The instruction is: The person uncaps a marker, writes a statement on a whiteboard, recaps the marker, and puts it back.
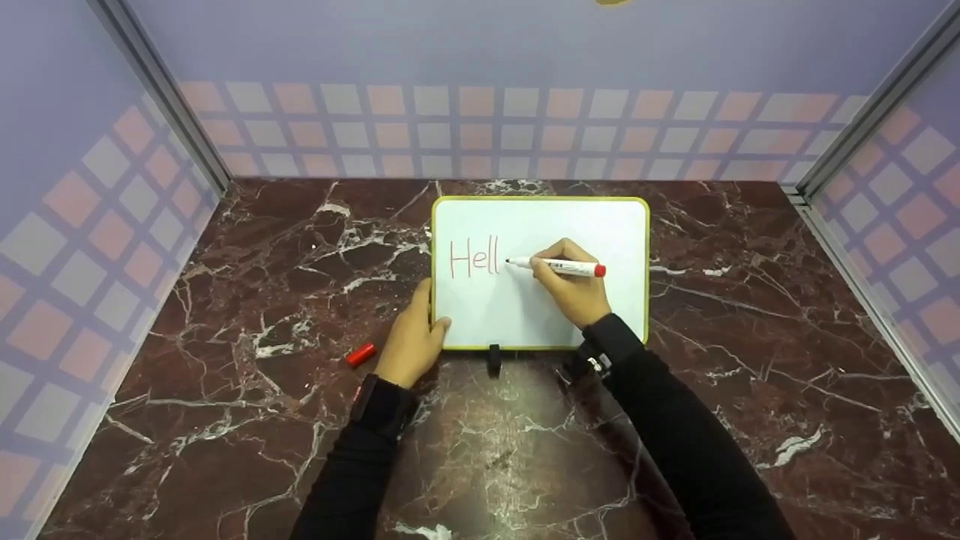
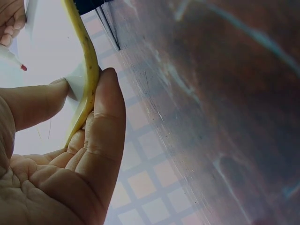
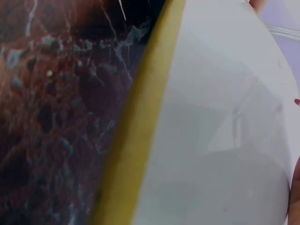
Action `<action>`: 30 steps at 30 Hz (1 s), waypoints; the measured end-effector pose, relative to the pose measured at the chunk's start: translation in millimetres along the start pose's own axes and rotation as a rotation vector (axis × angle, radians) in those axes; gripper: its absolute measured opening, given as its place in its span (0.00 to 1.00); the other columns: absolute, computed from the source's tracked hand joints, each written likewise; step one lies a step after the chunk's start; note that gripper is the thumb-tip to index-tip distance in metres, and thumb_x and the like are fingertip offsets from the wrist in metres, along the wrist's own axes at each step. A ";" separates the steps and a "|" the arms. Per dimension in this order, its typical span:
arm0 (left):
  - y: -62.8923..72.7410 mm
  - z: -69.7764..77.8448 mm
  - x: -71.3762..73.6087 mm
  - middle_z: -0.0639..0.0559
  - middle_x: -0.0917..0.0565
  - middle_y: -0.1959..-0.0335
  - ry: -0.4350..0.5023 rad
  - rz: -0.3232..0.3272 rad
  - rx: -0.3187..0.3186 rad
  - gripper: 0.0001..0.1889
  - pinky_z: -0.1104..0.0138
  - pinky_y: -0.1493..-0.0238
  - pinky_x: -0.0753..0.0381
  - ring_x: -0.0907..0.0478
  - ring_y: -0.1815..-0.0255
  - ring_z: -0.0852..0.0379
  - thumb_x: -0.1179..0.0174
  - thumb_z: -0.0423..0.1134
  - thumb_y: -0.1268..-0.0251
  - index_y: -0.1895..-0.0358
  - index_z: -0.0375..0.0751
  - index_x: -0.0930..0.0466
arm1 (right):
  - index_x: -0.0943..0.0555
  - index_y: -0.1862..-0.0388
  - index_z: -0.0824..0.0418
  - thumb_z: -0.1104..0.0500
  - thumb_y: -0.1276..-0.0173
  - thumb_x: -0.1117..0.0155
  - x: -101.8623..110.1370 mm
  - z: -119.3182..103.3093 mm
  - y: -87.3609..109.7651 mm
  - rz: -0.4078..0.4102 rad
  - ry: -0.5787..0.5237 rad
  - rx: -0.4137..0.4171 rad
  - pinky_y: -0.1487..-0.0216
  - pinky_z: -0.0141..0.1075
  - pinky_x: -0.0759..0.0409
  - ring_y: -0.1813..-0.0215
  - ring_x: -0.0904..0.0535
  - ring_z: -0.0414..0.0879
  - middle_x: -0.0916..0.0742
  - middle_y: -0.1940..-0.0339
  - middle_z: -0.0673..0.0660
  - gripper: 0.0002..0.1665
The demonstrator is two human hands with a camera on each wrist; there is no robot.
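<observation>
A whiteboard (image 1: 480,315) with a yellow frame stands on the table, the red letters "Hell" written on its left part. My left hand (image 1: 411,337) grips the board's lower left edge; in the left wrist view the thumb lies on the front and the fingers (image 2: 105,126) are behind the yellow rim. Between the fingers of my right hand (image 1: 577,292) is a white marker (image 1: 566,267) with a red end. Its tip points left, just right of the last letter, and I cannot tell whether it touches the board. A red marker cap (image 1: 361,355) lies left of my left hand.
A black clip-like foot (image 1: 493,358) sits at the board's bottom edge. The dark red marbled table (image 1: 247,420) is bounded by a checkered back wall (image 1: 390,127) and side walls with metal corner strips.
</observation>
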State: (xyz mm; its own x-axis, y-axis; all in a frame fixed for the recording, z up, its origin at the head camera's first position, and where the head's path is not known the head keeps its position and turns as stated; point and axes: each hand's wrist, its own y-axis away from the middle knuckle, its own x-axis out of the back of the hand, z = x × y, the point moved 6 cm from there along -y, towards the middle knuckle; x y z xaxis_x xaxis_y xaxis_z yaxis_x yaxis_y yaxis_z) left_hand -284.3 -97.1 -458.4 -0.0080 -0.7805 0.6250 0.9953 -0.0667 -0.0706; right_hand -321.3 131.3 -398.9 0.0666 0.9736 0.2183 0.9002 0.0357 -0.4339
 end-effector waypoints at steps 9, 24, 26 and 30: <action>0.5 -0.3 -0.6 0.34 0.27 0.33 -0.022 0.024 -0.018 0.35 0.50 0.33 0.29 0.27 0.35 0.39 0.42 0.31 0.33 0.24 0.37 0.46 | 0.21 0.68 0.74 0.69 0.36 0.35 -3.4 13.7 -5.6 0.017 -0.057 0.022 0.70 0.25 0.24 0.71 0.21 0.36 0.15 0.74 0.53 0.06; -0.1 -0.5 0.4 0.34 0.29 0.32 -0.009 0.018 -0.006 0.35 0.50 0.30 0.31 0.29 0.33 0.39 0.43 0.31 0.33 0.24 0.37 0.46 | 0.21 0.67 0.76 0.72 0.37 0.35 -7.2 -4.6 -3.9 -0.010 -0.033 -0.016 0.68 0.24 0.23 0.71 0.20 0.34 0.14 0.72 0.62 0.04; -0.2 -0.5 0.4 0.33 0.29 0.32 -0.010 0.018 -0.007 0.35 0.50 0.31 0.31 0.29 0.33 0.38 0.43 0.31 0.33 0.24 0.36 0.46 | 0.21 0.67 0.76 0.72 0.37 0.35 -7.4 -5.4 -3.6 -0.024 -0.036 -0.017 0.68 0.25 0.23 0.71 0.20 0.34 0.14 0.72 0.64 0.04; -0.2 -0.2 0.3 0.33 0.29 0.31 -0.012 0.015 -0.003 0.35 0.50 0.31 0.31 0.29 0.33 0.38 0.43 0.31 0.33 0.24 0.36 0.46 | 0.21 0.67 0.76 0.71 0.37 0.35 -7.3 -7.0 -2.7 -0.045 -0.030 -0.025 0.69 0.25 0.23 0.72 0.20 0.34 0.14 0.72 0.66 0.05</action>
State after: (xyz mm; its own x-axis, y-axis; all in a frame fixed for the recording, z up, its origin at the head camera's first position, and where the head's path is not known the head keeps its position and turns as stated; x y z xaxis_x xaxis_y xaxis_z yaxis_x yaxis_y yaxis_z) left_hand -284.5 -97.5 -458.4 0.0079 -0.7739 0.6332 0.9950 -0.0571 -0.0823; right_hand -321.2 122.6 -393.1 0.0129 0.9774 0.2108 0.9125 0.0747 -0.4022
